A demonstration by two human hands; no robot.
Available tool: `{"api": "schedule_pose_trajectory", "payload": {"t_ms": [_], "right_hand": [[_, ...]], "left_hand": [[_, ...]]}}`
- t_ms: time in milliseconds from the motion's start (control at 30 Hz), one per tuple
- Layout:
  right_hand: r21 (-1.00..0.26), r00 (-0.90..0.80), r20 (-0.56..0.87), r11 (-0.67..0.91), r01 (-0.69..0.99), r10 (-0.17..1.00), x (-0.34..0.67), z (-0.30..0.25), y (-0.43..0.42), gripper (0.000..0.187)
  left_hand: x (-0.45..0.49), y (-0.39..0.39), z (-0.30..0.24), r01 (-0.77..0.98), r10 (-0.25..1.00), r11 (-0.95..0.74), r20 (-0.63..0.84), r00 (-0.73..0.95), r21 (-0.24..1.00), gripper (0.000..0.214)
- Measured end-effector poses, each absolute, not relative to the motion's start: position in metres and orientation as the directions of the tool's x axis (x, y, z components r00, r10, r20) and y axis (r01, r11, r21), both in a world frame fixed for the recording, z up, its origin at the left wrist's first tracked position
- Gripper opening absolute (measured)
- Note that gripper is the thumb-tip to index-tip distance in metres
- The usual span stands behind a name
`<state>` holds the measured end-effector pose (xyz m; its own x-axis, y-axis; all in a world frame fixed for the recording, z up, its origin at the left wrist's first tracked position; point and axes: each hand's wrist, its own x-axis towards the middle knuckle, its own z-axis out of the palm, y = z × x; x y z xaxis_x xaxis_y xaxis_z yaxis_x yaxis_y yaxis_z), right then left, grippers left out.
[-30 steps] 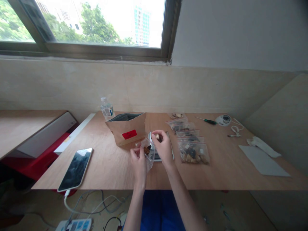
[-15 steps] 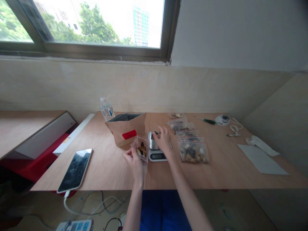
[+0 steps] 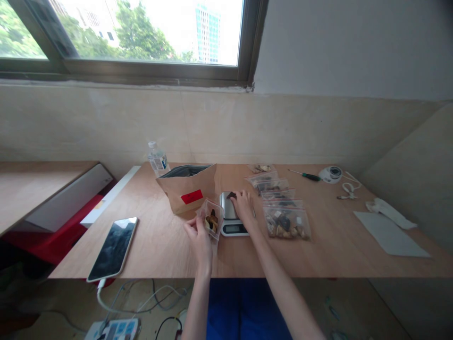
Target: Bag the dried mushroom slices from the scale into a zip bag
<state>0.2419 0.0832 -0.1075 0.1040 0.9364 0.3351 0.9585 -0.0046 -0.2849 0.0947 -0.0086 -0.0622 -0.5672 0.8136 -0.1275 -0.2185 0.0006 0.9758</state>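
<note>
My left hand (image 3: 198,236) grips a clear plastic tub (image 3: 217,213), tilted a little, with brown and yellowish dried pieces (image 3: 211,222) in it. Beside the tub is a small digital scale (image 3: 230,212) with a metal pan and a dark display, whose reading is too small to make out. My right hand (image 3: 243,206) is over the pan, its fingers curled together at a dark dried piece (image 3: 231,195). A brown paper pouch (image 3: 193,184) with a red label stands open behind the tub.
Several zip bags of dried pieces (image 3: 286,224) lie right of the scale. A phone (image 3: 113,248) on a cable lies left. Farther back are a water bottle (image 3: 158,159), a screwdriver (image 3: 309,176) and a white camera (image 3: 331,174). White paper (image 3: 389,236) lies far right.
My right hand has lowered and shifted slightly right over the scale's pan, its fingers drawn closer together. My left hand still holds the tub; the view has shifted a little.
</note>
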Motion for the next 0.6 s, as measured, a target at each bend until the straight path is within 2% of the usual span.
{"api": "schedule_pose_trajectory", "payload": {"t_ms": [133,267,467,600], "right_hand": [[-0.219,0.047,0.339,0.030,0.975,0.940,0.248,-0.114,0.088,0.018],[-0.246,0.076,0.335,0.009,0.969,0.939,0.249,-0.116,0.089,0.018],[-0.477,0.237,0.332,-0.054,0.877,0.913,0.240,-0.102,0.081,0.025],[-0.678,0.260,0.373,0.070,0.732,0.891,0.232,-0.070,0.070,0.025]], "left_hand": [[0.097,-0.008,-0.061,-0.252,0.824,-0.001,-0.142,-0.549,0.968,0.025],[0.099,-0.008,-0.055,-0.235,0.817,0.015,-0.147,-0.558,0.972,0.028],[0.098,-0.009,-0.051,-0.179,0.815,0.032,-0.130,-0.565,0.983,0.027],[0.101,-0.009,-0.050,-0.197,0.818,0.022,-0.130,-0.560,0.980,0.026]]}}
